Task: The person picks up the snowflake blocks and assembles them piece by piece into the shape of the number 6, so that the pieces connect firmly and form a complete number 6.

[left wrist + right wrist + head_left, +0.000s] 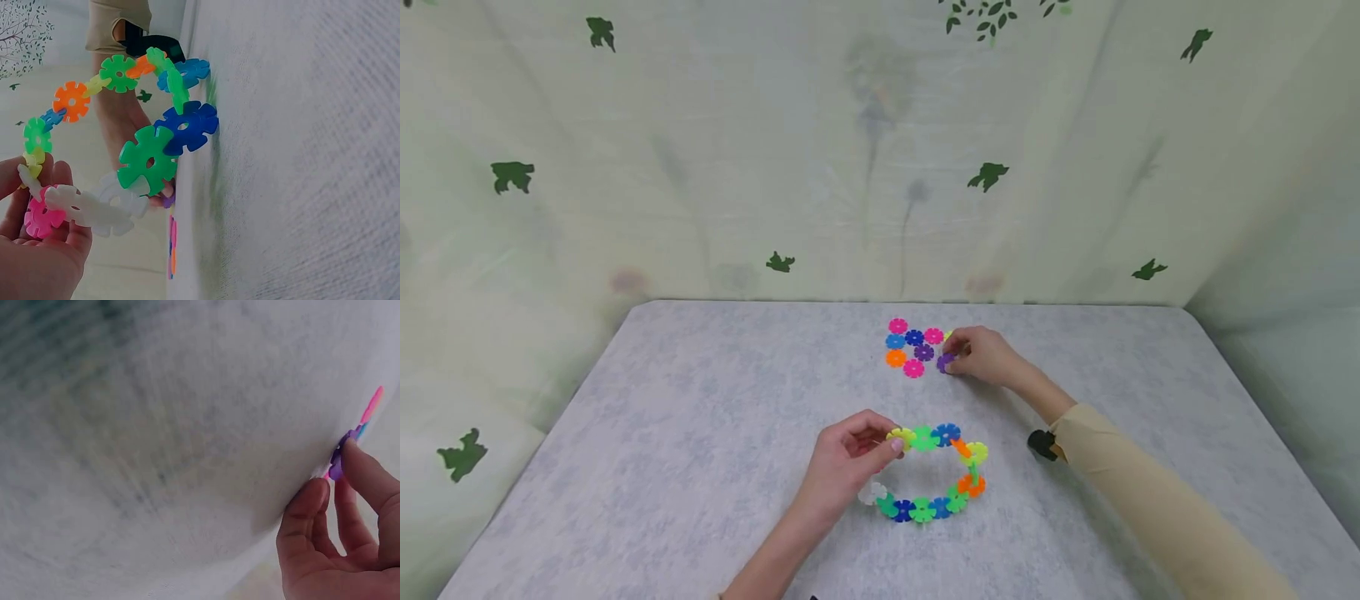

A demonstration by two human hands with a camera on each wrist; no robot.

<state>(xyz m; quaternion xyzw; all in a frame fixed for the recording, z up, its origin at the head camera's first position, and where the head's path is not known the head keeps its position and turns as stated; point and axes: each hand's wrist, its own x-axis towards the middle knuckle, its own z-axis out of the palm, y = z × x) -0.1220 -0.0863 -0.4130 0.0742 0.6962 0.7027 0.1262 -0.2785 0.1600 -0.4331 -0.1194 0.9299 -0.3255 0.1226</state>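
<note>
Left wrist: pink flower (42,220) in hand (39,265); head: hidden

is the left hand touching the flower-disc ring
Touching. The left wrist view shows it plainly: the left hand is curled around part of the flower-disc ring, gripping it near the pink disc.

The right grip (983,355) covers part of 1 purple flower piece (943,364), and the head view's edge crops the sleeve (1157,492).
</note>
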